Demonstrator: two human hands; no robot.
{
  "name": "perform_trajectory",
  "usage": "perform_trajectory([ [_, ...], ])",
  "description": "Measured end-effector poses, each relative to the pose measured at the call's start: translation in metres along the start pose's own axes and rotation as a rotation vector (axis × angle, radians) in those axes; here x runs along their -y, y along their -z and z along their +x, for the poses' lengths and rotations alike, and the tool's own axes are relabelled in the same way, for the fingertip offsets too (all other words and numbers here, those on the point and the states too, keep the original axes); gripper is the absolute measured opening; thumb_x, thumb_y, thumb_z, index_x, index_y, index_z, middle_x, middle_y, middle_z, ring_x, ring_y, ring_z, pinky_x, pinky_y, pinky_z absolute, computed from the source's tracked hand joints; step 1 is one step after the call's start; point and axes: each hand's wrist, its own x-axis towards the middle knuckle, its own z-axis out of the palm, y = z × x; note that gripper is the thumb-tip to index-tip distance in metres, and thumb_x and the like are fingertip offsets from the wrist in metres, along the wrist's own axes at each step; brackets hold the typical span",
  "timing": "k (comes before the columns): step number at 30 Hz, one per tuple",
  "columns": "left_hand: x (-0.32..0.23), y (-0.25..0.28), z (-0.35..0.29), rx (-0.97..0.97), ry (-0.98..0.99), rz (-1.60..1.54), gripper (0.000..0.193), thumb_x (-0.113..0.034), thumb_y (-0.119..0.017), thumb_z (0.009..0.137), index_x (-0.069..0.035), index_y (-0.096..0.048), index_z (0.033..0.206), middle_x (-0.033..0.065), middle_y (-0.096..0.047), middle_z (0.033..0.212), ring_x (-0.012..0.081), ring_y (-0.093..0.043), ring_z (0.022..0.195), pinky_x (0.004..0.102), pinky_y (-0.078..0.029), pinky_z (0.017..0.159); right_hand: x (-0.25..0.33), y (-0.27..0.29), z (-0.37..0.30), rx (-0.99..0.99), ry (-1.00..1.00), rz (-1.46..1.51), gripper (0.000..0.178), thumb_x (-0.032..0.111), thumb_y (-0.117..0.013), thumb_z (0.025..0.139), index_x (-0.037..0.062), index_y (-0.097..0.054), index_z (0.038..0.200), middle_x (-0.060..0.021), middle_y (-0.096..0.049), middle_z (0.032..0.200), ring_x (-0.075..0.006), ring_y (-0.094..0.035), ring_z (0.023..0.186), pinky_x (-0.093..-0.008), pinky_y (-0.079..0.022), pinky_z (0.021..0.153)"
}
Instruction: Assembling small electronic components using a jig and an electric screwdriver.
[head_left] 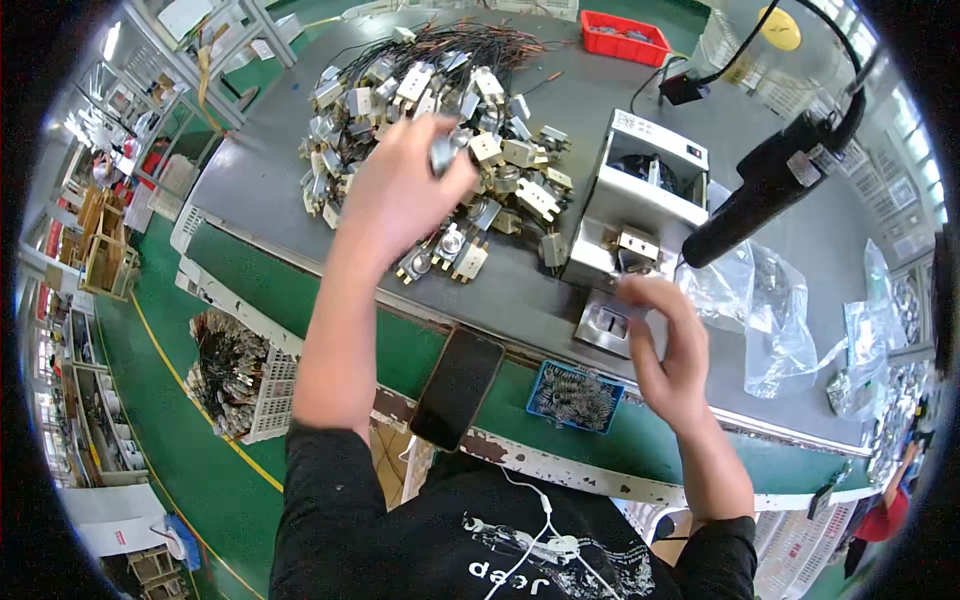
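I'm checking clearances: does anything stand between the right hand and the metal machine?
Nothing visible does: the right hand is at the front of the metal machine; the black cylindrical tool is off to the right.

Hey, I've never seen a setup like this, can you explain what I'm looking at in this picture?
There's no robot here: these are a person's own bare hands, seen by a wide fisheye camera worn on the head, looking down. That lens curves the edges.

On the grey table lies a big pile of small metal-and-white parts with dark wires behind. The left hand is over it, seemingly pinching a small greyish part, though blur makes that uncertain. The right hand, thumb and fingers apart, is at the front of a silver metal machine; I can't see it holding anything.

Nearby are a black tube-shaped device, a red bin, a phone and a blue tray of small metal pieces.
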Motion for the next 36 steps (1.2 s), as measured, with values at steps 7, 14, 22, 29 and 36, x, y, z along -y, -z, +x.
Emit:
perform_trajectory([
  [7, -0.053, 0.024, -0.12, 0.568, -0.537, -0.382, 0.054, -0.037, -0.076, 0.084, -0.006, -0.061, 0.125, 0.0215, -0.06, 0.122, 0.0385, -0.063, 0.106, 0.0436, -0.052, 0.092, 0.034, -0.042, 0.008, 0.288, -0.876, 1.257, 0.054, 0.023, -0.047, 0.107, 0.0059, -0.028, 0.155, -0.0141, -0.063, 0.123, -0.0221, -0.066, 0.109, -0.038, -0.06, 0.083],
  [14, -0.054, 0.006, -0.074, 0.124, -0.8, -0.046, 0.057, -0.018, -0.081, 0.07, -0.013, -0.065, 0.124, 0.0022, -0.064, 0.121, 0.0272, -0.061, 0.112, 0.0455, -0.049, 0.098, 0.054, 0.034, -0.019, 0.677, -0.517, 0.32, 0.043, 0.006, -0.063, 0.096, 0.0029, -0.054, 0.138, -0.0135, -0.071, 0.114, -0.0253, -0.073, 0.091, -0.0341, -0.06, 0.075],
  [22, -0.028, -0.02, -0.055, 0.206, -0.829, 0.079, 0.039, -0.019, -0.077, 0.078, -0.021, -0.071, 0.117, 0.0006, -0.059, 0.075, 0.0195, -0.057, 0.067, 0.034, -0.047, 0.06, 0.016, 0.068, -0.025, 0.206, -0.423, -0.218, 0.046, -0.003, -0.075, 0.079, 0.0037, -0.066, 0.123, -0.0124, -0.069, 0.117, -0.0245, -0.068, 0.097, -0.0351, -0.053, 0.086],
  [29, -0.034, -0.051, -0.071, 0.436, -0.646, -0.063, 0.025, -0.026, -0.071, 0.087, -0.018, -0.072, 0.11, 0.003, -0.063, 0.078, 0.0244, -0.064, 0.075, 0.0346, -0.051, 0.065, -0.019, 0.017, -0.024, 0.16, -0.27, -0.308, 0.038, 0.001, -0.078, 0.077, 0.0047, -0.066, 0.113, -0.0105, -0.07, 0.111, -0.0278, -0.066, 0.099, -0.0371, -0.053, 0.088],
  [36, -0.024, -0.084, -0.073, 0.498, -0.59, -0.082, 0.016, -0.028, -0.069, 0.087, -0.013, -0.072, 0.091, 0.0062, -0.064, 0.086, 0.0258, -0.067, 0.082, 0.0379, -0.055, 0.07, -0.034, 0.006, -0.035, 0.203, -0.118, -0.445, 0.033, 0.003, -0.076, 0.078, 0.0068, -0.068, 0.11, -0.0088, -0.071, 0.108, -0.0301, -0.065, 0.096, -0.0397, -0.053, 0.084],
])
